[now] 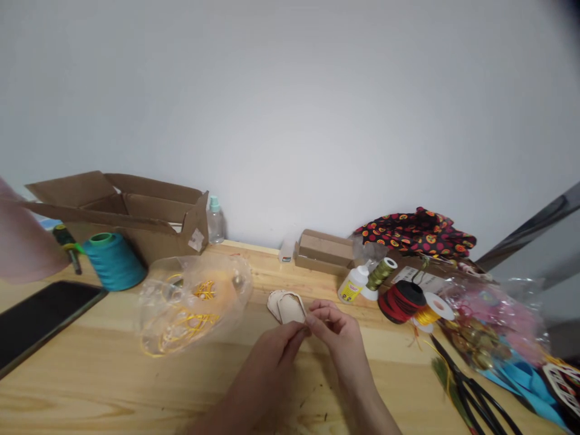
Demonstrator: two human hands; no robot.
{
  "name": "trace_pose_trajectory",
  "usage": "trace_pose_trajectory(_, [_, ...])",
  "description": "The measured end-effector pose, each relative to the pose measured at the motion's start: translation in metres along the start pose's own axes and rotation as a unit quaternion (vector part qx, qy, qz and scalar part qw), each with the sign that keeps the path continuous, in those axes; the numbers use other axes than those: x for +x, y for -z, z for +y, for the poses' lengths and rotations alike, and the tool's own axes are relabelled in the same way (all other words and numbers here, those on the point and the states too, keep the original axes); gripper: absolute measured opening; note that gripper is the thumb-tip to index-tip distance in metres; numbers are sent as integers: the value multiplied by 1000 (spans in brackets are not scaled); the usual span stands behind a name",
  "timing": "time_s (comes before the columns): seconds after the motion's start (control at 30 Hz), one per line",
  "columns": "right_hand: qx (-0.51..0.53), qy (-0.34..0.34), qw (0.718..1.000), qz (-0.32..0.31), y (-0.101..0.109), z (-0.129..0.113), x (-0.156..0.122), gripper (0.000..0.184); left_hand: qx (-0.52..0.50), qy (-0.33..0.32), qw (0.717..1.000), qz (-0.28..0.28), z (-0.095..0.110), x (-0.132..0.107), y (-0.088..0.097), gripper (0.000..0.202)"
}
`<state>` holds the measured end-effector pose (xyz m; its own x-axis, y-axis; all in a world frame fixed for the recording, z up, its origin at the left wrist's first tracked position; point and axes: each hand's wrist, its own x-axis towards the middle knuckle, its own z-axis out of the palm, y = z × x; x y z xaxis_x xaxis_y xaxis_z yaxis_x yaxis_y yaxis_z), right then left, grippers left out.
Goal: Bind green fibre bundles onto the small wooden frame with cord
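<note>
My left hand (274,356) and my right hand (338,329) meet fingertip to fingertip near the middle of the table, both closed in a pinch. Whatever lies between the fingertips is too small or hidden to make out. Just beyond them are two thin, pale beige pieces with rounded ends, the front piece (291,308) overlapping the back piece (273,302). My fingers cover the front piece's lower edge, and I cannot tell whether they grip it.
Left are a clear bag of yellow cord (194,302), a teal thread cone (114,263), a phone (40,320) and an open carton (131,232). Right are a glue bottle (353,285), a red-and-black spool (401,302), black scissors (471,386) and a plastic bag (498,320).
</note>
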<state>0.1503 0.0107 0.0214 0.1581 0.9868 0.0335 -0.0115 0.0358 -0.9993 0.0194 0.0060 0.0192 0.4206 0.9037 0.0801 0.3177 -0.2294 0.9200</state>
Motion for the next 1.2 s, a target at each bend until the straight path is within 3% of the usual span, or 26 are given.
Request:
trace_pose_trajectory(0.27, [106,-49,993,2,-1,0,0,11,-11,11,1000,9,-4,0,-1,27])
trace_pose_trajectory(0.47, [101,-58,991,70,7,10,4,30,-88,48,995,23,-5,0,1,26])
trace_pose_trajectory(0.53, [102,-58,993,13,6,9,3,30,-142,62,987,35,-7,2,1,26])
trace_pose_trajectory(0.63, [96,-45,987,-124,0,6,1,29,-253,116,960,26,-11,6,1,29])
trace_pose_trajectory(0.73, [69,-21,982,-173,-4,6,-1,30,-324,151,934,5,-12,9,1,33])
trace_pose_trajectory(0.9, [60,-21,990,-127,-6,6,-3,27,-318,132,938,-23,-9,7,2,32])
trace_pose_trajectory(1.03, [47,-19,991,-127,-4,3,-4,17,-278,118,952,-43,-10,6,0,29])
trace_pose_trajectory(1.13, [35,-37,992,-116,0,2,-2,23,-247,101,963,-34,-12,6,-2,27])
trace_pose_trajectory(1.2, [11,-14,998,-67,4,1,-1,29,-210,87,974,-11,-11,6,-1,26])
